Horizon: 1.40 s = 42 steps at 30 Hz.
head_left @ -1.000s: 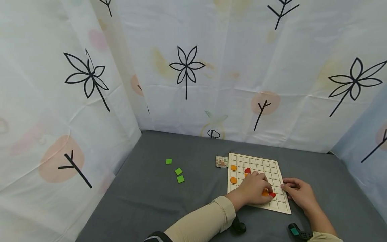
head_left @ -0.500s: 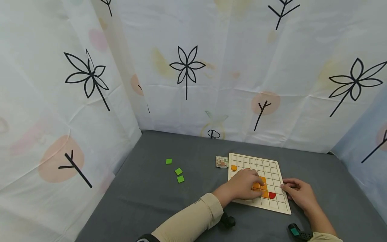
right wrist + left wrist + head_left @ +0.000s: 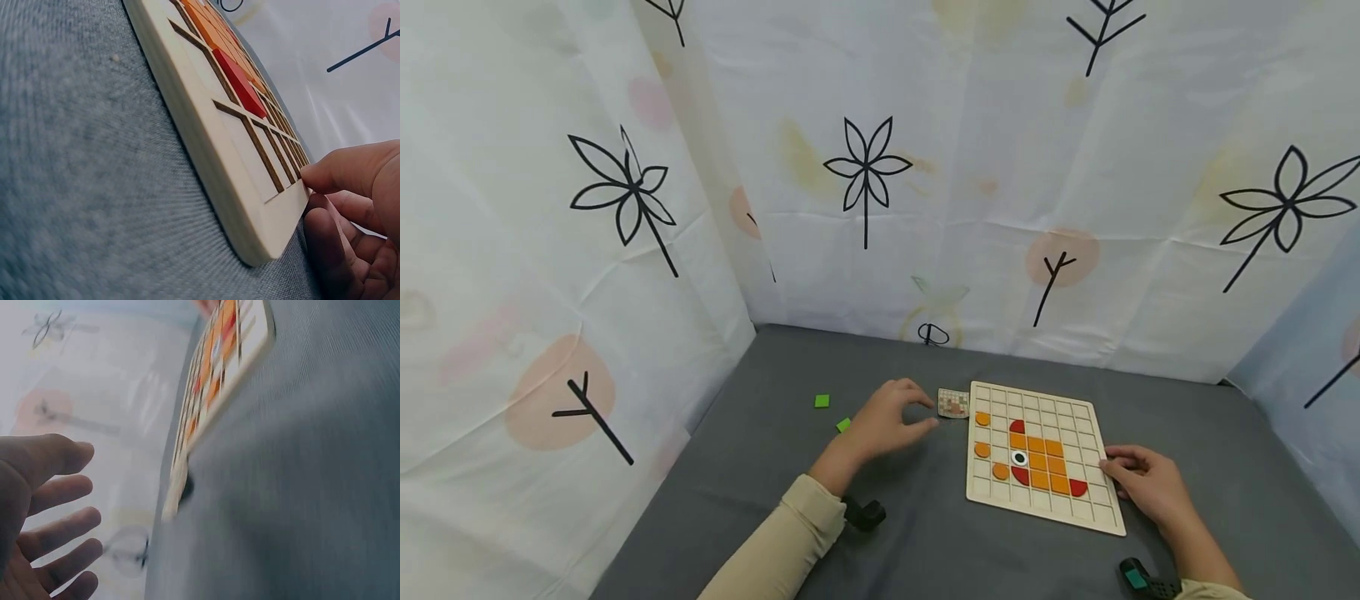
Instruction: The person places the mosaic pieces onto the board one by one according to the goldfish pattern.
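A pale wooden grid board (image 3: pixel 1075 433) lies on the table, holding square orange tiles (image 3: pixel 1037 462), several orange discs (image 3: pixel 982 450), red rounded tiles (image 3: pixel 1078 487) and one eye tile (image 3: pixel 1018 458). My right hand (image 3: pixel 1152 485) pinches the board's right edge, with the thumb (image 3: pixel 337 167) on the rim and the other fingers curled below it. Left of the board, my left hand (image 3: pixel 883 425) hovers over the table, fingers apart and holding nothing. Two green square tiles show beside it: a far tile (image 3: pixel 822 401) and a nearer one (image 3: pixel 843 425), partly covered by the hand.
A small patterned card (image 3: pixel 953 403) lies against the board's upper left edge. The table has a grey cloth (image 3: pixel 925 533). White printed curtains (image 3: pixel 970 167) stand behind and at both sides. Dark wrist devices (image 3: pixel 865 514) are on both arms.
My left hand has left the board and swung left towards the green tiles, uncovering the pattern and hiding one green tile. The right hand keeps its grip on the board's edge.
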Each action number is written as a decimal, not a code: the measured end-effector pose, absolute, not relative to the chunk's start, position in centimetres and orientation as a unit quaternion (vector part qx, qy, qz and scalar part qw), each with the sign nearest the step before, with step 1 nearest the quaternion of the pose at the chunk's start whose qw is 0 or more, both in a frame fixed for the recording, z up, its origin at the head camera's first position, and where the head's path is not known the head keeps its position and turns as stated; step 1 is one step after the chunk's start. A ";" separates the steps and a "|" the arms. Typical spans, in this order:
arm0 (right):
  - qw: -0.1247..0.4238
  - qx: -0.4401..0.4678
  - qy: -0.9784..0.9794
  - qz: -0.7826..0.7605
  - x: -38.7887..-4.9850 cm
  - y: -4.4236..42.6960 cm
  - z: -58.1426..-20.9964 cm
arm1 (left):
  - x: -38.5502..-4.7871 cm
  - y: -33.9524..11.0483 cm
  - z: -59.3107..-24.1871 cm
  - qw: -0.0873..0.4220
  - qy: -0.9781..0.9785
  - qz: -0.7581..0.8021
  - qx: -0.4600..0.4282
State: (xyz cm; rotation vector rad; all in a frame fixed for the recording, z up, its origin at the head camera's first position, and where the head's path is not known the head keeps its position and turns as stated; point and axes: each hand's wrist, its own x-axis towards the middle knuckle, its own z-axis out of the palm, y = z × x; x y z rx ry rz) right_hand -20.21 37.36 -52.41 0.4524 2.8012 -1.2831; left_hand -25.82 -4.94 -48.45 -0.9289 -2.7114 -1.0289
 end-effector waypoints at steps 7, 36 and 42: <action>0.013 0.142 0.899 -0.414 -20.1 37.3 -52.2 | -25.6 -11.6 -49.6 0.048 -0.904 -0.354 -0.233; 0.020 0.144 0.895 -0.422 -20.1 37.2 -52.2 | -25.1 -17.1 -53.3 0.054 -0.936 -0.310 -0.155; 0.017 0.145 0.895 -0.421 -20.1 37.2 -52.2 | -25.2 -16.9 -53.1 0.050 -0.939 -0.304 -0.150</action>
